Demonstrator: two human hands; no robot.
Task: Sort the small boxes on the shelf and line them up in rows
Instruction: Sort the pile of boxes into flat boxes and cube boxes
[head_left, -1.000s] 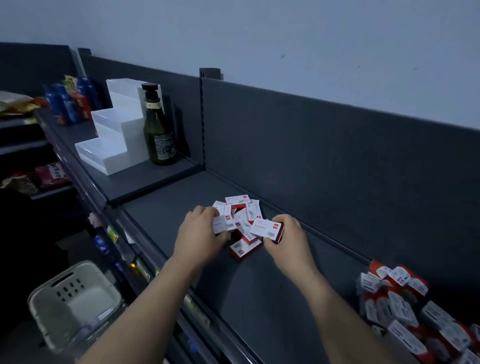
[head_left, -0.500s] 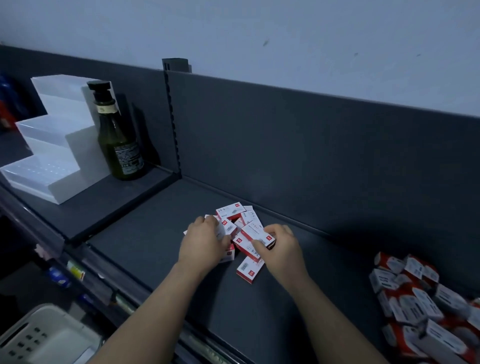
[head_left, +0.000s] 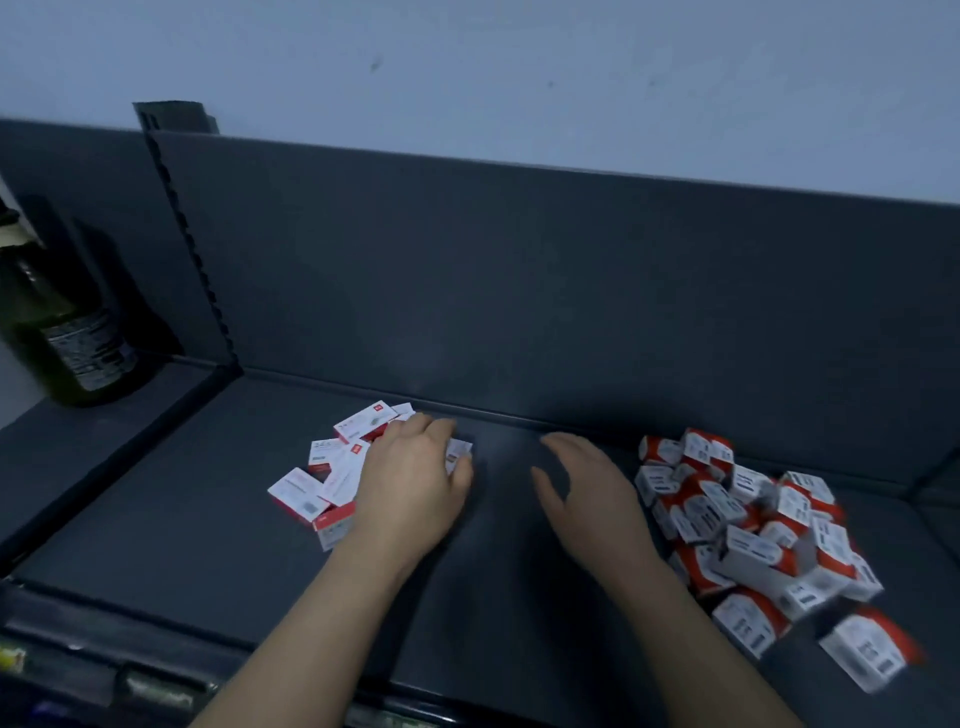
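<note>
Shelf (head_left: 182, 519): dark grey, with an upright back panel (head_left: 519, 286).

Small pile of flat boxes (head_left: 332, 478), white and red, lies loose and unaligned left of centre, close to the rear edge. A larger heap of boxes (head_left: 748, 530) lies jumbled toward the right end, from the rear edge to near the front edge.

Left hand (head_left: 410, 483) rests on the small pile with fingers bent. One box shows between fingertips and thumb; whether it is gripped cannot be told.

Right hand (head_left: 587, 493) is over bare shelf between the two groups, fingers spread and relaxed, holding nothing.

A dark bottle (head_left: 67, 332) stands on the adjoining shelf section at far left.
</note>
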